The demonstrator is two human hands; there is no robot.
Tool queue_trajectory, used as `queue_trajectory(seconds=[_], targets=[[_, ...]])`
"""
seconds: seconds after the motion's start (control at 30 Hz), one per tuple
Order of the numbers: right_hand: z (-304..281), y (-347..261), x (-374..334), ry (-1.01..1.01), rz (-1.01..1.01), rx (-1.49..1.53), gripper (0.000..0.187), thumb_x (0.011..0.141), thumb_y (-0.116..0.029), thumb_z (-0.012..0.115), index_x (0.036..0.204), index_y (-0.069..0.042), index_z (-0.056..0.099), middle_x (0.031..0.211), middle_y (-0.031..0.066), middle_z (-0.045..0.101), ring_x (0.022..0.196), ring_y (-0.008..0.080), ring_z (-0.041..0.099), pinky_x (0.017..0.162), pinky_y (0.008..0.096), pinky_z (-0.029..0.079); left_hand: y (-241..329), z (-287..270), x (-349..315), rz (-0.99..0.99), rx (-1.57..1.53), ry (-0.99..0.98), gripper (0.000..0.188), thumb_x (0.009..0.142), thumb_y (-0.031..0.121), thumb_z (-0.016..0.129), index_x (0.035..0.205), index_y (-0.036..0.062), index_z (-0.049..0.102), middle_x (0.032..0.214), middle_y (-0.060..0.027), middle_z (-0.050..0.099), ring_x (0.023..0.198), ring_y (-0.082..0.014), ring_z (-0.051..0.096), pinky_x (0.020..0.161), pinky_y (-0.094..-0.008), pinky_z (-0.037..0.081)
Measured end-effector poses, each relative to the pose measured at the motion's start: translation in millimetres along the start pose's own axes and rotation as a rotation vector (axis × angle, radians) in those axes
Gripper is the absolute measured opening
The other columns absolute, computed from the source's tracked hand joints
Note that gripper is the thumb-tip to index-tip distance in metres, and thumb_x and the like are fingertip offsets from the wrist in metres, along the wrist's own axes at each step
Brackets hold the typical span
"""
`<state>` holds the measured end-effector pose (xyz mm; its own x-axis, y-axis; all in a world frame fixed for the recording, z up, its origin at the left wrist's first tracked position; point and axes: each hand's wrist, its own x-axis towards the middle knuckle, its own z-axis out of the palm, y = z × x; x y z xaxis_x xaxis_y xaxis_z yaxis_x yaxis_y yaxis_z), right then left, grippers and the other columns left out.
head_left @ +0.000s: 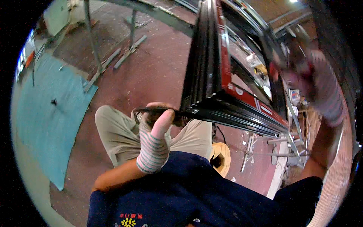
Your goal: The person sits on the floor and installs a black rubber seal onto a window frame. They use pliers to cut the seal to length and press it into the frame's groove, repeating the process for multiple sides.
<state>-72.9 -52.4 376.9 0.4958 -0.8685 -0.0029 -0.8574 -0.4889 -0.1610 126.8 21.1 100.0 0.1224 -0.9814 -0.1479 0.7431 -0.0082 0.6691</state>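
Note:
A black metal window or door frame [204,60] with red printed tape along its faces stands tilted before me, its near corner pointing toward my lap. My left hand [155,140], in a white striped knit glove, is closed with thumb and fingers around a thin dark strip [151,110] beside that corner. What the strip is, and whether it joins the frame, I cannot tell. At the far side of the frame is my right hand [321,83], in a similar glove, raised and smeared by motion. Something dark with red is near its fingers, too blurred to name.
A blue-green sheet [53,113] lies on the reddish floor at left. Metal stand legs [130,51] rise at the back. A wooden spool [220,159] sits by my knee. Metal pieces [291,145] and clutter lie at right, beside a ribbed light-brown surface [334,174].

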Motion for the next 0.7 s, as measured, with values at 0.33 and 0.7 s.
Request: queue_trajectory(seconds=[0.33, 0.7], targets=[[179, 50, -166, -0.587, 0.513, 0.38, 0.025, 0.083, -0.021, 0.067, 0.101, -0.005, 0.063, 0.085, 0.0106, 0.066, 0.075, 0.0204, 0.062, 0.071, 0.0338, 0.05, -4, 13, 0, -0.202, -0.047, -0.084, 0.021, 0.09, 0.026, 0.055, 0.102, 0.0094, 0.053, 0.082, -0.0078, 0.059, 0.07, -0.0177, 0.058, 0.06, -0.0323, 0.049], [418, 247, -93, 0.042, 0.792, -0.066, 0.039, 0.088, -0.031, 0.062, 0.118, -0.005, 0.057, 0.115, 0.0115, 0.06, 0.104, 0.0232, 0.055, 0.092, 0.0327, 0.044, 10, 34, -8, -0.171, -0.073, -0.07, 0.019, 0.091, 0.026, 0.052, 0.102, 0.0115, 0.051, 0.082, -0.0074, 0.06, 0.07, -0.0191, 0.059, 0.061, -0.035, 0.046]])
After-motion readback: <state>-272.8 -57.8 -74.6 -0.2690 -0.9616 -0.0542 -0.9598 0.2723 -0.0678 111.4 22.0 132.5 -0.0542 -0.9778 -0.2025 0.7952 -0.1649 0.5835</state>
